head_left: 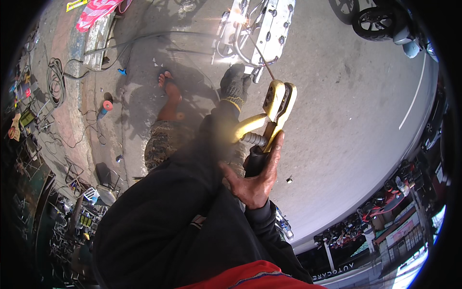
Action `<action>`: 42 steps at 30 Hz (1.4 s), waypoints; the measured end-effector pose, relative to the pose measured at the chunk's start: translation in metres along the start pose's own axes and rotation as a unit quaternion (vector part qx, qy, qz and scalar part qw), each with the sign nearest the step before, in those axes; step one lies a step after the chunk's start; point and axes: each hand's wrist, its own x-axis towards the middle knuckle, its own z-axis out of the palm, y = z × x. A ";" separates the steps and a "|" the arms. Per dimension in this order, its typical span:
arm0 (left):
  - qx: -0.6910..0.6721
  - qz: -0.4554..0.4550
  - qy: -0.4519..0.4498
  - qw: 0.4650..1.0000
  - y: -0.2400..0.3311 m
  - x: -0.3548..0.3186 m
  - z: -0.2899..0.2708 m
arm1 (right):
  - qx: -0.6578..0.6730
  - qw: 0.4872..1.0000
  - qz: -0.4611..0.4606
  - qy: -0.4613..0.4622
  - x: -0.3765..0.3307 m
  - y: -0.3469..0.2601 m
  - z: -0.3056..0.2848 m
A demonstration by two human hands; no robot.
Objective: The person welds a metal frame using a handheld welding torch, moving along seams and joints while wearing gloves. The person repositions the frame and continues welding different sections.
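Observation:
My right hand [255, 185], bare, grips the dark handle of a yellow welding electrode holder [275, 103]. A thin electrode rod [262, 57] slants from its jaws up and left to a silver metal piece [272, 31]. That piece has long flat bars, several dark round fittings and a curved tube; bright glare washes out its left side. My left hand [234, 83], in a dark knitted glove with a yellow cuff, is closed at the piece's near end, its fingertips partly lost in shadow and glare. My left sleeve crosses in front of my body.
My bare foot [166, 79] rests on the concrete left of the glove. Further left lie a coiled cable [56, 82], an angle grinder [105, 108] with a red disc, and a pink-striped bag [96, 14]. A motorcycle wheel [375, 24] stands at far right. Cables run across the ground.

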 end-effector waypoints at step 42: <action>-0.003 -0.010 0.011 1.000 -0.004 0.004 -0.002 | -0.022 1.000 -0.019 0.006 0.003 0.001 0.003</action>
